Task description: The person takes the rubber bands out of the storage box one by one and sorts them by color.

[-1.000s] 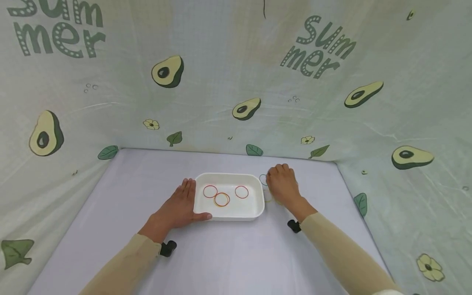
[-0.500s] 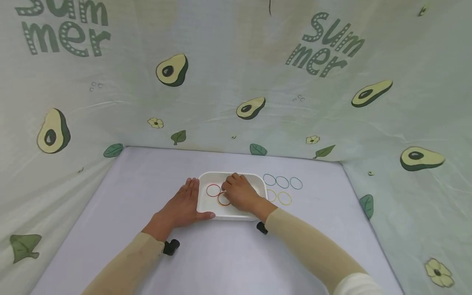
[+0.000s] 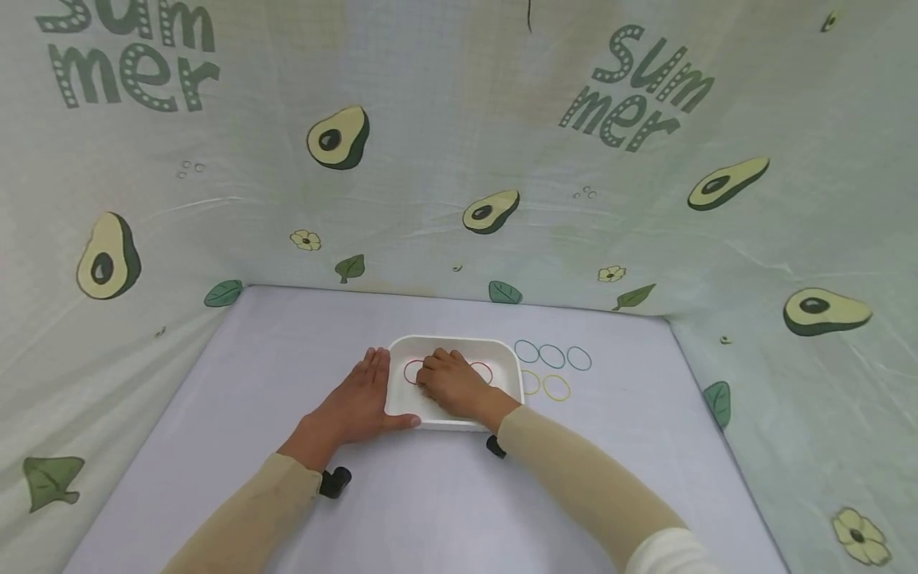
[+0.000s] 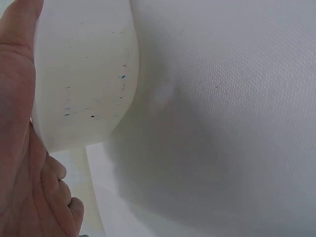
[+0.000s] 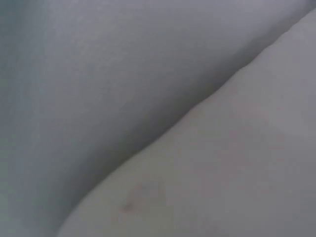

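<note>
A white rectangular tray (image 3: pixel 453 416) lies in the middle of the table in the head view. My left hand (image 3: pixel 358 402) rests on its left end, fingers straight along the side and thumb at the front corner; the left wrist view also has the hand against the tray wall (image 4: pixel 84 74). My right hand (image 3: pixel 455 387) reaches down inside the tray with fingers bent; its fingertips are hidden, so a hold cannot be told. Thin red bands like rubber bands, a left one (image 3: pixel 405 372) and a right one (image 3: pixel 491 371), show partly beside it. The right wrist view is blurred.
Right of the tray lie three teal bands (image 3: pixel 591 360) in a row, with two yellow bands (image 3: pixel 570 390) in front of them. A cloth printed with avocados (image 3: pixel 491 212) hangs behind and at the sides of the white tabletop (image 3: pixel 430 510).
My right hand has moved left from the bands beside the tray into it, and now covers the overlapping red and yellow bands. My left hand stays against the tray.
</note>
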Demonstrator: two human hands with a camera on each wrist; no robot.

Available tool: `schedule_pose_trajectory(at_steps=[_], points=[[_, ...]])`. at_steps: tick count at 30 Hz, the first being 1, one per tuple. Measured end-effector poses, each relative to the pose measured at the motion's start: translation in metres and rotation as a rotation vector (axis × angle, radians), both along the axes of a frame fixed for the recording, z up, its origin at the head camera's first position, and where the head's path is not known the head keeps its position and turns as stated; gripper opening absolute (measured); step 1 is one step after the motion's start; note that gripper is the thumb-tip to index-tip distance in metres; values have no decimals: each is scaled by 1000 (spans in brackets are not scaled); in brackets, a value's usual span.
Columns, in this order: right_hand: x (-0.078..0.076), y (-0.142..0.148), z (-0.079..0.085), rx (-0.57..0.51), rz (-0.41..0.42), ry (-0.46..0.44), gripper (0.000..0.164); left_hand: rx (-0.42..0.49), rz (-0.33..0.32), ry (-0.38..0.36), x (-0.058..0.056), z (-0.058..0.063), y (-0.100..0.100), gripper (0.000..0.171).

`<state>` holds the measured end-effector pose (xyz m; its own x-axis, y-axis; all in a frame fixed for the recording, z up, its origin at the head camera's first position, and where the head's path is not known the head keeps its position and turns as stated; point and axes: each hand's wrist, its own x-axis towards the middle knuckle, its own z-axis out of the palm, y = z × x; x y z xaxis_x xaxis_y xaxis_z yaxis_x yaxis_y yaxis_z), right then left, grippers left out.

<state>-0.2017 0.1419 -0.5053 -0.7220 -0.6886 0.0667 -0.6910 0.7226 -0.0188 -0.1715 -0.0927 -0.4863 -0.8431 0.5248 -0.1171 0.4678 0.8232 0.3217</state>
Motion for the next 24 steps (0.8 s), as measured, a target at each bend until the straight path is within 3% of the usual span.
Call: schedule_pose_trajectory(at_steps=[7,16,24], points=[[0,14,1,9,-67,-13,15,9,16,-7,2,1,1,131],[-1,3,2,-74,-42,-58,15,18,8,-2,2,2,1,130],[-6,5,2,-18,-66,-102,9,12,5,-2,1,0,1,132]])
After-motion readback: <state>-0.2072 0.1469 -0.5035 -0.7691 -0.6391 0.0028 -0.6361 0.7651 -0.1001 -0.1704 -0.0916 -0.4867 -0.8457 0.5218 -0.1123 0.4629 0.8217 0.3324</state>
